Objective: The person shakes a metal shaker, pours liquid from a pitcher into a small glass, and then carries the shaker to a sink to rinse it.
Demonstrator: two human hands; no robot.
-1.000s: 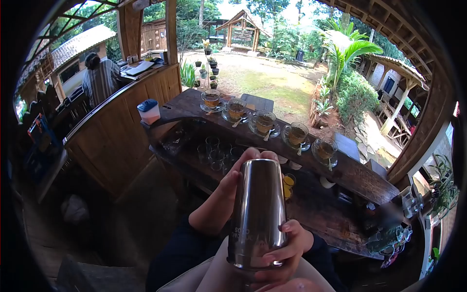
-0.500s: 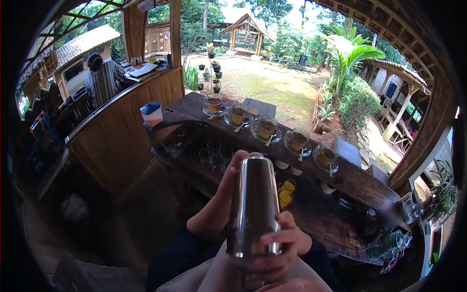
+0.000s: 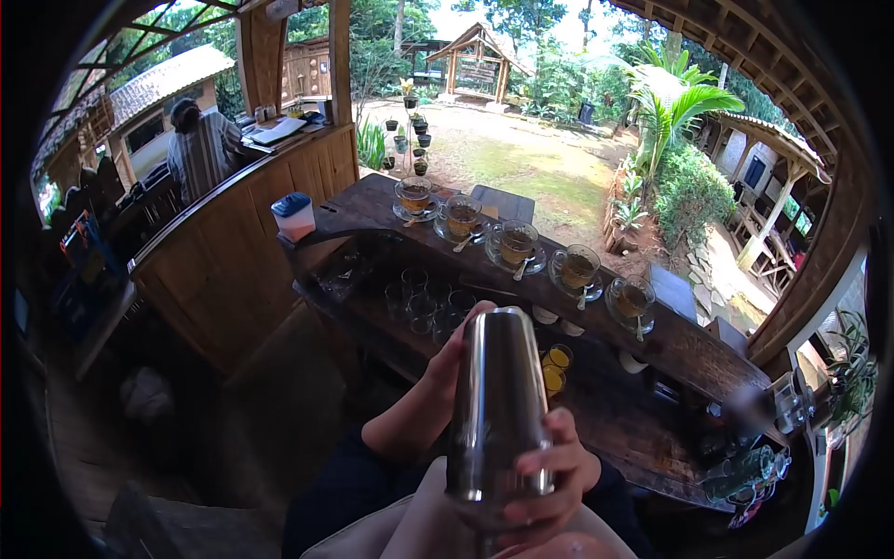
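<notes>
Head: shaker [image 3: 498, 410] between left hand [image 3: 454, 349], seemingly right hand [image 3: 559, 477]

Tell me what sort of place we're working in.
Probably an open-air garden café or drinks bar: a steel shaker, a long wooden counter lined with glass tea cups on saucers, and a garden beyond.

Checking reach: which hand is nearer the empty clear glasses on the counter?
Left. The left hand, atop the shiny steel shaker, is just short of the clear glasses; the right hand grips its base, farther back.
</notes>
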